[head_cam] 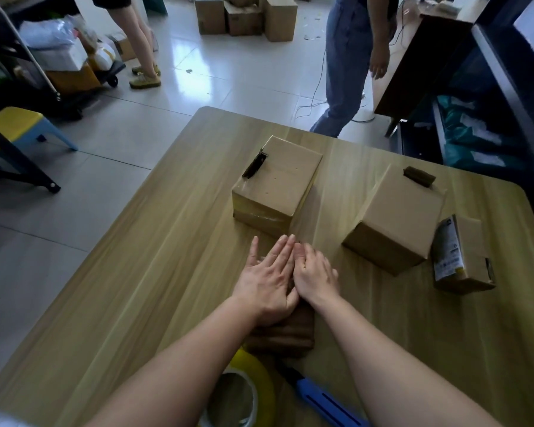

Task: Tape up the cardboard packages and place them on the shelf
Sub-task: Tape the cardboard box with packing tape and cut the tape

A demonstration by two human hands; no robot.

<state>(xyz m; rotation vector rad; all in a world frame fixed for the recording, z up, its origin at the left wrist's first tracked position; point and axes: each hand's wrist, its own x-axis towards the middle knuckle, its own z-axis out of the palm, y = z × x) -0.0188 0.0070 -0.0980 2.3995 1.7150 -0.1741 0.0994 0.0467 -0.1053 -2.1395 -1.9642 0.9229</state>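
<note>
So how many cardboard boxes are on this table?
3 in plain view: the taped box in the middle, the plain box right of it, the small labelled box farthest right. The brown thing beneath the left hand may be a fourth.

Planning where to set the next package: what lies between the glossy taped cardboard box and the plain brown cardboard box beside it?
Only bare wooden tabletop, in the head view, separates the glossy taped cardboard box from the plain brown cardboard box.

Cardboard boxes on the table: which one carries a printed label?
The smallest box, at the right edge of the table: a printed label covers its side. The two larger boxes show only plain cardboard and tape.
</note>
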